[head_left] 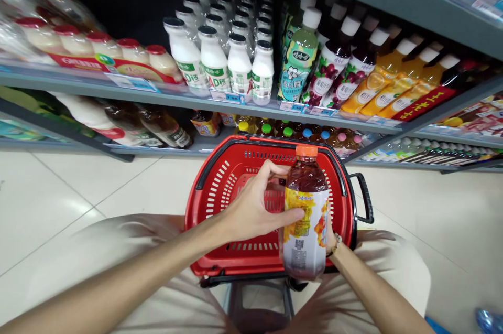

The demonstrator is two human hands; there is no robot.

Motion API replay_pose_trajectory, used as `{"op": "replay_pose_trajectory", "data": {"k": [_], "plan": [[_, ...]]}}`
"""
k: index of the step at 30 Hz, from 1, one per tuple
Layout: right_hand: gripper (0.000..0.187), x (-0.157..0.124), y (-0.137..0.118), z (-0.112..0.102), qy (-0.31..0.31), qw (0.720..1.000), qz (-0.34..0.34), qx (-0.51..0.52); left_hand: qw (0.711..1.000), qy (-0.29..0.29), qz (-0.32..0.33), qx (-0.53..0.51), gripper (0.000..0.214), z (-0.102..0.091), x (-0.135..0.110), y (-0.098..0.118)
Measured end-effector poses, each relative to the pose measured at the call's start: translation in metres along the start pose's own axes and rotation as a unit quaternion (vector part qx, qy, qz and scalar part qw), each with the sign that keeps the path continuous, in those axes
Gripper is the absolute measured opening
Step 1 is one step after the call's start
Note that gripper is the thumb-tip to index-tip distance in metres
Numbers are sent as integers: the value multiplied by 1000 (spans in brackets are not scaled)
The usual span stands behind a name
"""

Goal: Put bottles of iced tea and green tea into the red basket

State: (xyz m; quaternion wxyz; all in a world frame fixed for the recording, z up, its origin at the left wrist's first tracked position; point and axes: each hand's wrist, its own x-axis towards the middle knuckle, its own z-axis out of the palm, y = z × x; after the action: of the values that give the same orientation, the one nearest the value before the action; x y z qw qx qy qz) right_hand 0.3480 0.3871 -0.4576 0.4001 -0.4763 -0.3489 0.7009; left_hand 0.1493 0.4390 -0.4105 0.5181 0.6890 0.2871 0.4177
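Note:
I hold a drink bottle (pixel 305 218) upright over a red shopping basket (pixel 220 187). It has an orange cap, dark reddish liquid and a yellow and white label. My left hand (pixel 251 208) grips it from the left, thumb on the label and fingers curled behind the neck. My right hand (pixel 331 239) is almost wholly hidden behind the bottle. Only its edge and a wrist with a bracelet show, touching the bottle's right side. The basket rests in front of my knees, and what shows of its inside holds nothing.
Store shelves run across the back. White yoghurt-drink bottles (pixel 214 61) stand in the middle, red-capped packs (pixel 102 51) at the left, and juice bottles (pixel 346 69) at the right. A lower shelf (pixel 157 148) carries more bottles. The floor (pixel 58 192) is pale tile. The basket's black handle (pixel 363 195) sticks out right.

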Motion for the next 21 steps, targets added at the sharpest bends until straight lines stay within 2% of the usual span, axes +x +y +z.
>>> {"op": "replay_pose_trajectory", "data": {"k": [3,5,10,13,17,19,21], "plan": [[88,6,9,0,0,997,14,81,1000,-13,-7,-7,53,-1,3,1],[88,10,17,-1,4,994,-7,105,1000,-16,-25,-7,57,-3,5,1],[74,11,23,-3,-17,998,-53,33,997,11,-68,26,60,-12,10,-9],[74,10,22,-4,-12,999,-49,17,993,4,-95,65,60,-22,17,-15],[79,16,28,-12,5,999,-23,35,991,-7,-130,16,67,-36,26,-20],[81,19,29,-16,-25,999,-20,44,989,-6,-145,22,74,-43,29,-21],[80,20,25,-18,-83,996,-29,36,984,-12,-172,37,81,-49,32,-20]]}}
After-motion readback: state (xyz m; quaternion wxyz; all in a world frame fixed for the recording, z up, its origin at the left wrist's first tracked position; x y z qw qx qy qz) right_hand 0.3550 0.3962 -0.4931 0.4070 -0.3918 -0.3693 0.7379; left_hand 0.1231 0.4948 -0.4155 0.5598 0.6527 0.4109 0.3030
